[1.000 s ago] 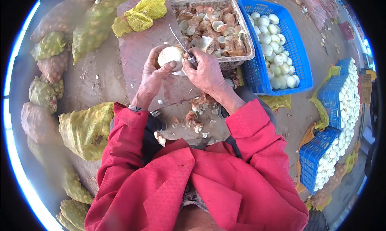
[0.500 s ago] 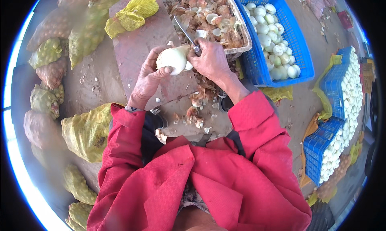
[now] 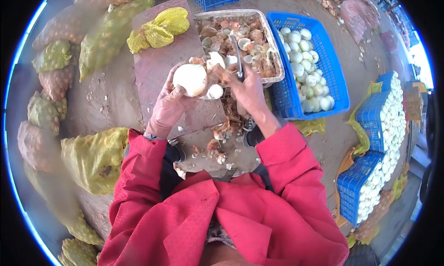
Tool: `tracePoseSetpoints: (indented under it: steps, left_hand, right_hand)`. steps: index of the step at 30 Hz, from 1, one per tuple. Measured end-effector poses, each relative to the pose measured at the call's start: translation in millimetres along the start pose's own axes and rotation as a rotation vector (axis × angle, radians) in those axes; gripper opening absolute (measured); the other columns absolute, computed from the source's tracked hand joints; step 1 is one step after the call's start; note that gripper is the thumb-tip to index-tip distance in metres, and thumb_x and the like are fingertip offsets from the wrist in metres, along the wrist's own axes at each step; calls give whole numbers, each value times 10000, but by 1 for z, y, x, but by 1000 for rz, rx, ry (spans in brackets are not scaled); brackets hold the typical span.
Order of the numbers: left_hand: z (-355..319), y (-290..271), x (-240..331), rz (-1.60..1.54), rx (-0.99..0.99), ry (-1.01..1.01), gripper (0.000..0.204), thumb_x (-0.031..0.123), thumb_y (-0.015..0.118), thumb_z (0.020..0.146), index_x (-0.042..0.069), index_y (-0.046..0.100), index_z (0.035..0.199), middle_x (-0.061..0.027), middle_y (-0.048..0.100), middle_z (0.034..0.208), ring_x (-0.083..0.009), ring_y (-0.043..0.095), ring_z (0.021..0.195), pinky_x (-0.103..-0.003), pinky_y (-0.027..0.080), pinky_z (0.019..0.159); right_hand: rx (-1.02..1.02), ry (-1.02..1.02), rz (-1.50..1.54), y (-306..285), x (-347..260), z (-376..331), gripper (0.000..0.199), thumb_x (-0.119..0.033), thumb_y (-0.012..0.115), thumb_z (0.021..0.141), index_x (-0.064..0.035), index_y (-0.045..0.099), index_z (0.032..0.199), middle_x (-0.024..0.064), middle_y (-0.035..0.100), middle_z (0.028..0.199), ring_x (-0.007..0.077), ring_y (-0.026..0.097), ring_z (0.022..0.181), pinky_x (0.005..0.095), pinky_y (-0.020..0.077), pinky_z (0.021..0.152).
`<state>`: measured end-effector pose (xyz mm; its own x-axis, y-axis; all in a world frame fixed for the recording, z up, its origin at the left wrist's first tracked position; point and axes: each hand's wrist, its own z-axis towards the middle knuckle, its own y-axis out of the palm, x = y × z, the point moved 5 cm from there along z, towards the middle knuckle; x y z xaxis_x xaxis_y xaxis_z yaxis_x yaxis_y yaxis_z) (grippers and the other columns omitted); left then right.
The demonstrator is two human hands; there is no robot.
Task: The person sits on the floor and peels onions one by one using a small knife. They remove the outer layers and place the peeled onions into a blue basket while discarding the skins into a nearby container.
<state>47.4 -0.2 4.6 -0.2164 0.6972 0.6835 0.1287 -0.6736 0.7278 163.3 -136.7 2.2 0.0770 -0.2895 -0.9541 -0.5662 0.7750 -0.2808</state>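
Observation:
A large white onion point(image 3: 191, 80), its outer skin largely gone, rests in my left hand point(image 3: 166, 109), fingers wrapped round it over the board point(image 3: 162, 88). My right hand point(image 3: 251, 91), partly smeared by motion, closes round the dark handle of a knife point(image 3: 237, 55); its blade points away from me. Loose pieces of onion skin point(image 3: 216, 60) hang between the onion and my right fingers. Just below them is a small white piece point(image 3: 214, 91). Whether my right fingers pinch the skin, I cannot tell.
Beyond my hands stands a pale crate point(image 3: 279, 62) of onion skins, with a blue crate point(image 3: 340, 76) of peeled onions on its right. A yellow mesh bag point(image 3: 162, 29) lies on the board. Full mesh sacks point(image 3: 95, 159) line the left; stacked blue crates point(image 3: 358, 182) stand at right.
The onion has turned in my left hand, showing a broad white side. My right hand has drawn slightly right, with loose skin beside it, and the knife blade has swung more upright. The view has shifted.

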Motion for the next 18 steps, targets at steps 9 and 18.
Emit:
tracePoseSetpoints:
  steps: [9,18]
  left_hand:
    - [4,-8,-7,167,21,16,581,201,644,772,104,328,1250,-66,451,1206,-213,464,1094,-365,400,900]
    - [0,-4,-17,248,130,-11,485,196,645,776,99,353,1152,-64,483,1106,-193,498,1014,-336,414,861]
  right_hand:
    - [-159,-317,91,23,-24,-17,406,-285,650,743,33,565,980,114,628,808,136,574,739,303,455,681]
    - [-176,-340,-101,19,-14,-20,355,-280,616,683,69,562,728,217,561,598,334,587,586,382,461,593]
